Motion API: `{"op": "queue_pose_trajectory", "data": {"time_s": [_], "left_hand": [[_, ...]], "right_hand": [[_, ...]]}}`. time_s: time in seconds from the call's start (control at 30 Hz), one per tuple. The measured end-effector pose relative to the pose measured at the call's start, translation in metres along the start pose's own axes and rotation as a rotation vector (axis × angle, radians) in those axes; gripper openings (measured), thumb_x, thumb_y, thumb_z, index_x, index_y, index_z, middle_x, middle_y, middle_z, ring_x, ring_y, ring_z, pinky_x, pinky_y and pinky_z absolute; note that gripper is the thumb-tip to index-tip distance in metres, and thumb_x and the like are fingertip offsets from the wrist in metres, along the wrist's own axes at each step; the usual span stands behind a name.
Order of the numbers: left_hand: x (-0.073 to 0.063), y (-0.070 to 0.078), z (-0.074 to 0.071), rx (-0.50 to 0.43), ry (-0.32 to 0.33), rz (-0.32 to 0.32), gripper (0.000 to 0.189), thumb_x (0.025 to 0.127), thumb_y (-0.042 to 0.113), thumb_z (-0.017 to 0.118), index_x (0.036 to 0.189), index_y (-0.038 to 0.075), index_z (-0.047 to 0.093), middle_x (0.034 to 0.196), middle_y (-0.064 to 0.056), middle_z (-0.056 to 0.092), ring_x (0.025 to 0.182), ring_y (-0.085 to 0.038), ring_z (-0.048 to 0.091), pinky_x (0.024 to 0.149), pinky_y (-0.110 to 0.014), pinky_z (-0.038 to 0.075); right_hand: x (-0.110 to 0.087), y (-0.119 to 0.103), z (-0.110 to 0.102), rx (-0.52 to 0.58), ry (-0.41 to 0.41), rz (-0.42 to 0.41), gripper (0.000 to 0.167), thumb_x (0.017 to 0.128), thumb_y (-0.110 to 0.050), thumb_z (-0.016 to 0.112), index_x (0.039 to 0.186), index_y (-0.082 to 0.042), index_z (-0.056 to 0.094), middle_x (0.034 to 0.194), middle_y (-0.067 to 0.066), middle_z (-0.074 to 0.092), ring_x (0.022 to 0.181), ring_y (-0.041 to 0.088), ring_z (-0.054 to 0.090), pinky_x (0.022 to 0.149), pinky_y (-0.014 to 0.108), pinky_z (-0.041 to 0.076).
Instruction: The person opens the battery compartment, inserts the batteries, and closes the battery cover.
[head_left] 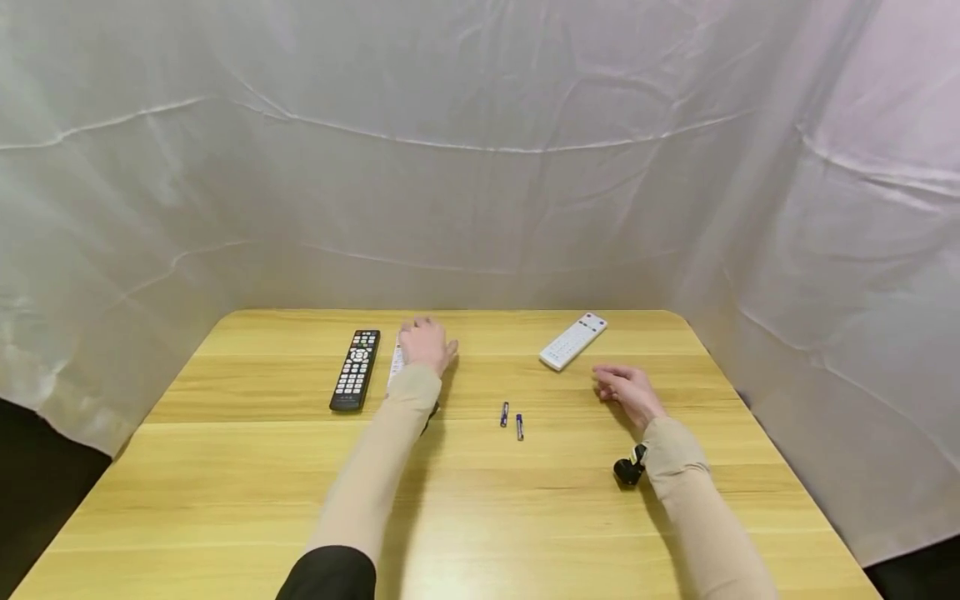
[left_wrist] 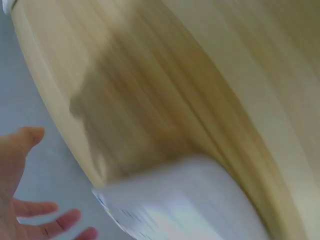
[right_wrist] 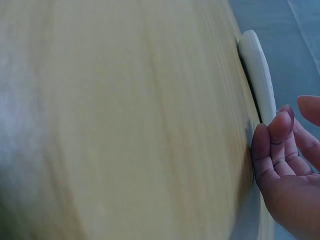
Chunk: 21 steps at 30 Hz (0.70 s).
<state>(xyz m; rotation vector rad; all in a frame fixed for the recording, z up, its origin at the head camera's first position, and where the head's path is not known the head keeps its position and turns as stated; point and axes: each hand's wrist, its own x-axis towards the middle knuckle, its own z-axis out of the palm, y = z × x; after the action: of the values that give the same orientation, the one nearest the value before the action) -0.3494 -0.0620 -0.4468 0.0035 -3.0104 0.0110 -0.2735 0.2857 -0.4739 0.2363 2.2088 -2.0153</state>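
My left hand (head_left: 425, 343) is above a white remote (head_left: 396, 367) and hides much of it in the head view. In the left wrist view the thumb and fingers (left_wrist: 37, 230) stand apart with nothing between them, and the white remote (left_wrist: 180, 205) shows blurred beside them. On the right, my right hand (head_left: 628, 393) is low at the table, its fingers loosely curled and holding nothing. The nearest thing to it is a second white remote (head_left: 573, 342), lying at a slant on the table; the right wrist view shows this remote (right_wrist: 257, 70) just beyond the fingertips.
A black remote (head_left: 356, 371) lies left of the left hand. Two small blue batteries, one (head_left: 505, 414) slightly farther back than the other (head_left: 520, 427), lie mid-table. Pale cloth (head_left: 480, 208) hangs behind the wooden table (head_left: 487, 517) and at its sides.
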Motion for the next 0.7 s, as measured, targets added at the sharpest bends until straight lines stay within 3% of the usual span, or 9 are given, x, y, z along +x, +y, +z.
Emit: {"op": "queue_pose_trajectory", "data": {"time_s": [0.1, 0.17, 0.27, 0.37, 0.5, 0.7], "left_hand": [[0.000, 0.021, -0.001, -0.006, 0.014, 0.112, 0.063, 0.097, 0.059, 0.056, 0.127, 0.003, 0.060, 0.117, -0.018, 0.069, 0.109, -0.035, 0.066, 0.095, -0.042, 0.059], [-0.002, 0.035, -0.002, -0.032, -0.003, 0.201, 0.058, 0.100, 0.056, 0.053, 0.133, 0.008, 0.059, 0.125, -0.016, 0.069, 0.117, -0.031, 0.064, 0.107, -0.043, 0.054], [-0.005, 0.057, -0.004, -0.115, -0.055, 0.329, 0.057, 0.104, 0.049, 0.048, 0.150, 0.015, 0.044, 0.146, -0.015, 0.057, 0.137, -0.032, 0.051, 0.124, -0.047, 0.036], [-0.009, 0.078, -0.004, -0.153, -0.109, 0.425, 0.058, 0.106, 0.046, 0.042, 0.158, 0.025, 0.030, 0.160, -0.012, 0.041, 0.149, -0.031, 0.036, 0.130, -0.049, 0.024], [-0.016, 0.102, 0.000, -0.118, -0.177, 0.513, 0.058, 0.106, 0.050, 0.036, 0.160, 0.032, 0.023, 0.166, -0.005, 0.030, 0.154, -0.029, 0.027, 0.131, -0.048, 0.020], [-0.028, 0.128, 0.004, -0.081, -0.254, 0.589, 0.059, 0.106, 0.054, 0.034, 0.161, 0.036, 0.021, 0.170, 0.005, 0.021, 0.158, -0.023, 0.018, 0.132, -0.047, 0.017]], "right_hand": [[0.001, 0.001, 0.001, -0.015, 0.008, 0.007, 0.049, 0.103, -0.011, 0.055, 0.140, 0.018, 0.043, 0.086, -0.005, 0.066, 0.068, 0.001, 0.058, 0.065, 0.014, 0.056], [0.002, 0.003, 0.001, 0.002, 0.017, 0.010, 0.047, 0.103, -0.009, 0.055, 0.139, 0.019, 0.044, 0.084, -0.004, 0.066, 0.067, 0.002, 0.058, 0.064, 0.014, 0.056], [0.003, 0.006, 0.001, 0.046, 0.017, 0.008, 0.046, 0.102, -0.007, 0.055, 0.137, 0.021, 0.045, 0.081, -0.003, 0.067, 0.065, 0.002, 0.057, 0.063, 0.015, 0.056], [0.003, 0.007, 0.002, 0.079, 0.016, 0.006, 0.046, 0.101, -0.005, 0.055, 0.136, 0.022, 0.044, 0.080, -0.002, 0.067, 0.064, 0.003, 0.057, 0.062, 0.015, 0.056], [0.002, 0.008, 0.002, 0.092, 0.010, 0.004, 0.047, 0.102, -0.005, 0.055, 0.138, 0.022, 0.042, 0.080, -0.002, 0.066, 0.064, 0.002, 0.057, 0.062, 0.014, 0.056], [0.002, 0.009, 0.005, 0.096, 0.000, 0.008, 0.047, 0.103, -0.006, 0.053, 0.139, 0.022, 0.040, 0.080, -0.003, 0.066, 0.064, 0.002, 0.057, 0.061, 0.014, 0.055]]}}
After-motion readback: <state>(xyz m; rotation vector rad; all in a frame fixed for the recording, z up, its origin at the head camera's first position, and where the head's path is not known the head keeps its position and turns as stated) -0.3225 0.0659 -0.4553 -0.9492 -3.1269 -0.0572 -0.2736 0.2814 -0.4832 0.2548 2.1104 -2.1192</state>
